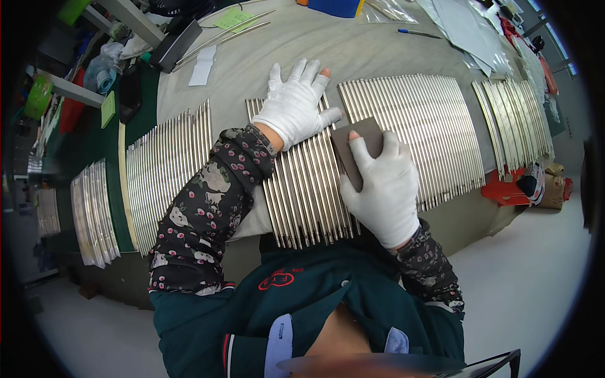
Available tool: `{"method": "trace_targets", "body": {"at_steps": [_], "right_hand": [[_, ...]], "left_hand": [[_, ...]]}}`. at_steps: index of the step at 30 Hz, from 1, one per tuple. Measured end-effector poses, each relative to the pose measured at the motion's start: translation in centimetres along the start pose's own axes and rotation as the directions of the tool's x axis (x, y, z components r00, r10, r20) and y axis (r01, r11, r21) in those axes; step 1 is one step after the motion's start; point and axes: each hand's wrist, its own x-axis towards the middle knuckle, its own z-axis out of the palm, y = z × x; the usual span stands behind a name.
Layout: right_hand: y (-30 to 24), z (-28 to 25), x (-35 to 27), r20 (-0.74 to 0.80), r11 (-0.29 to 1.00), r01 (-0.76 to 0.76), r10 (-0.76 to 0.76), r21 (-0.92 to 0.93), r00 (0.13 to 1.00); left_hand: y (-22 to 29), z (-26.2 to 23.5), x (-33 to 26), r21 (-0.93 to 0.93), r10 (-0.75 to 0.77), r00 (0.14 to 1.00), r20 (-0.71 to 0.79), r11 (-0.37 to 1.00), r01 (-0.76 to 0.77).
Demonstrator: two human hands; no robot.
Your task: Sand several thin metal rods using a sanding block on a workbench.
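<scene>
In the middle of the table, slim shiny metal rods (307, 189) lie side by side in a row. My left hand (292, 108), in a white glove with bare fingertips, presses flat across their far part, fingers spread. My right hand (386, 192), gloved the same way, grips a dark grey-brown block (367, 133) that looks like a sanding sponge. The block rests at the right edge of the middle rods, beside a second row of rods (435, 135). What its underside touches is hidden.
Another row of rods (167, 173) lies left, partly behind my left forearm. Plastic-wrapped rods (94, 214) lie at the far left, and more bundled rods (518, 123) at the right. A blue pen (420, 33), a white paper slip (202, 65) and a phone (130, 93) lie farther back.
</scene>
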Motion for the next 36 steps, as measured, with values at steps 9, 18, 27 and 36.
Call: {"method": "trace_targets", "body": {"at_steps": [9, 18, 27, 36], "right_hand": [[5.9, -4.7, -8.1, -0.157, 0.98, -0.154, 0.173, 0.128, 0.972], [7.6, -4.1, -9.1, -0.145, 0.962, -0.231, 0.251, 0.145, 0.957], [8.5, -4.3, -10.5, -0.112, 0.955, -0.255, 0.273, 0.154, 0.955], [8.0, -3.1, -9.9, -0.092, 0.965, -0.137, 0.16, 0.223, 0.983]], "left_hand": [[-1.0, -0.6, -1.1, 0.047, -0.02, 0.998, 0.062, 0.999, 0.017], [7.1, -0.5, 0.1, -0.069, 0.556, 0.823, 0.121, 0.831, -0.552], [0.5, -3.4, -3.2, -0.062, 0.553, 0.824, 0.124, 0.833, -0.55], [-2.4, -1.4, -2.5, -0.019, 0.265, 0.964, 0.029, 0.964, -0.265]]}}
